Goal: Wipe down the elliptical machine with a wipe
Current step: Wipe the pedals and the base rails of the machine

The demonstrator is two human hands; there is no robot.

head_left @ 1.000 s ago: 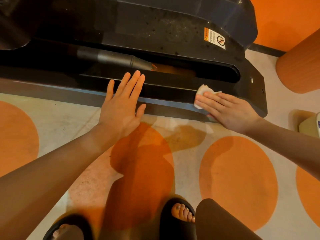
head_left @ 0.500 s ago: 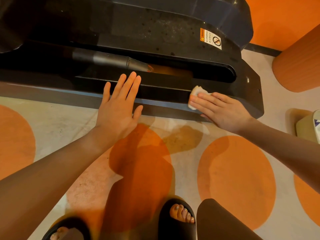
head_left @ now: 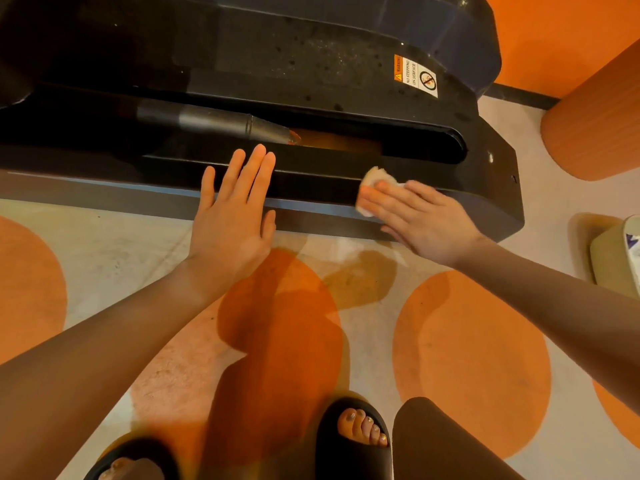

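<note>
Left hand: the bare left hand lies flat, fingers straight, holding nothing, across the near edge of the glossy black plastic elliptical base; judged a brace.
Rail slot: at 12 o'clock of that hand, a grey metal tube runs in the dark channel.
Right hand: the right hand presses a small crumpled white wipe under straight fingers at 3 o'clock of the left; nothing curled round it.
Advice: keep the fingers flat and firm; follow the ledge lengthwise; stay clear of the slot.
Label: a white warning sticker at 1 o'clock.

White wipe flat on black elliptical machine rail.
</note>
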